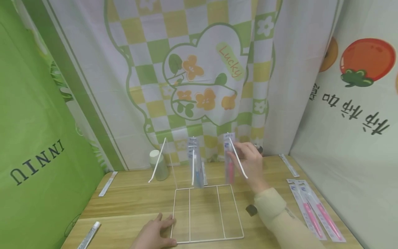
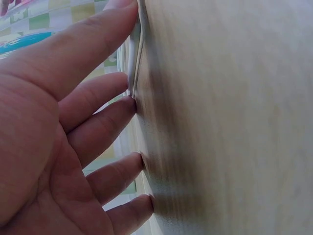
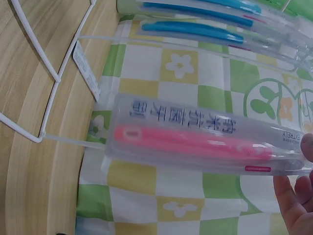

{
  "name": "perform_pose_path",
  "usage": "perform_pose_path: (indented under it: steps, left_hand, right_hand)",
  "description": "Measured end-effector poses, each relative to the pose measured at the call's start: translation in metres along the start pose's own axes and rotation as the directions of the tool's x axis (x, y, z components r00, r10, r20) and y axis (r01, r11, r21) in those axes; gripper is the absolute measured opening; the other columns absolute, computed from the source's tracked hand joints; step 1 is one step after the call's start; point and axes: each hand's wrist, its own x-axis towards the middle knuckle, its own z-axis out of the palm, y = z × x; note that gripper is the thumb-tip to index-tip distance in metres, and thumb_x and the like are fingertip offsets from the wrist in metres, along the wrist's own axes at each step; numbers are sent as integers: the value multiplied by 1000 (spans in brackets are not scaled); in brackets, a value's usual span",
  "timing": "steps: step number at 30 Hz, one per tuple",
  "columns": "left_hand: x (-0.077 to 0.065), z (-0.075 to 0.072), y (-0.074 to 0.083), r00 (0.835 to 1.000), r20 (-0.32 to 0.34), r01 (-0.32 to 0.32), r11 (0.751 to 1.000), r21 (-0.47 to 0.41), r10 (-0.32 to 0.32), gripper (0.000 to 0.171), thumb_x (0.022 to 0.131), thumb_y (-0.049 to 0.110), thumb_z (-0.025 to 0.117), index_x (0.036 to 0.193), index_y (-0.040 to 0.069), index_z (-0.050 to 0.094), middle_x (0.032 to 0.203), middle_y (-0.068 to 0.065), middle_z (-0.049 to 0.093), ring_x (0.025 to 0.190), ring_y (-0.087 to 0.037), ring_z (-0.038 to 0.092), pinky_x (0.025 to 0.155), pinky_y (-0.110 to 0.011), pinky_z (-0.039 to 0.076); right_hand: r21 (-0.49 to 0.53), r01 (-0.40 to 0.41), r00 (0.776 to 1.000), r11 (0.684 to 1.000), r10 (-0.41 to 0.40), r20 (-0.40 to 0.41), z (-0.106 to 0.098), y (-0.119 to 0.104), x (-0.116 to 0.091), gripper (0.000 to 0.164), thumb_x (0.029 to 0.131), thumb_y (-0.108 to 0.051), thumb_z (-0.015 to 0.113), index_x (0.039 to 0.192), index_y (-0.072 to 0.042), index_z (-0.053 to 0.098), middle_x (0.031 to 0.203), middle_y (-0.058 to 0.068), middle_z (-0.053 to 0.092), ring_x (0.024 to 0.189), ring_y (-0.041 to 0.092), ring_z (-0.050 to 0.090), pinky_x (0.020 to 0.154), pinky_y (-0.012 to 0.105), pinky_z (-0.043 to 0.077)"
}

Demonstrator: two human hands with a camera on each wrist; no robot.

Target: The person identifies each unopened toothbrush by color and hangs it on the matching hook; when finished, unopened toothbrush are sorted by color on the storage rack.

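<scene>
A packaged pink toothbrush (image 3: 195,142) hangs upright at the right prong of a white wire rack (image 1: 206,239). My right hand (image 1: 250,162) pinches this pack near its upper end; whether the prong passes through its hole is too small to tell. Several packaged blue toothbrushes (image 1: 196,166) hang from the middle prong, and the left prong (image 1: 157,160) carries nothing. Down at the rack's base, my left hand (image 1: 155,231) rests its spread fingertips on the tabletop, with the thumb and fingers touching the left wire of the base.
Two packaged pink toothbrushes (image 1: 317,211) lie at the table's right side. A pale bottle with a white cap (image 1: 159,166) stands behind the rack. A slim tube (image 1: 89,236) lies front left, and label strips (image 1: 107,184) lie near the edges. Fabric curtains (image 1: 199,86) enclose the table.
</scene>
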Motion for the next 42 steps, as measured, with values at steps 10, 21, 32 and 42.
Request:
perform_pose_path:
  steps: [10, 21, 32, 42]
  left_hand:
    - [0, -1, 1, 1000, 0, -2, 1000, 4, 2, 81, 77, 48, 93, 147, 17, 67, 159, -13, 55, 133, -79, 38, 99, -94, 26]
    - [-1, 3, 0, 1000, -10, 4, 1000, -12, -4, 82, 76, 50, 93, 147, 18, 68, 159, -13, 55, 134, -78, 37, 100, -94, 25]
    - [0, 3, 0, 1000, -12, 12, 1000, -13, -12, 82, 76, 50, 93, 147, 19, 68, 160, -12, 55, 132, -80, 36, 98, -95, 25]
    - [-1, 1, 0, 1000, -9, -1, 1000, -15, 1, 81, 76, 48, 94, 147, 17, 68, 159, -13, 56, 133, -80, 37, 97, -96, 24]
  right_hand:
    - [25, 13, 999, 1000, -12, -36, 5, 7, -2, 36, 83, -5, 92, 115, 0, 77, 98, 15, 72, 79, 28, 72, 69, 38, 66]
    - [54, 26, 999, 998, -25, -26, 6, 8, -1, 38, 82, -2, 92, 116, 4, 75, 97, 19, 70, 75, 32, 72, 63, 39, 67]
    - [40, 39, 998, 998, -38, -43, 2, 7, -4, 36, 84, -5, 90, 116, 2, 77, 95, 16, 71, 76, 26, 69, 72, 20, 62]
    - [47, -26, 999, 999, 28, -40, -5, 7, -11, 43, 75, 6, 92, 116, 0, 78, 93, 15, 71, 74, 29, 69, 76, 13, 59]
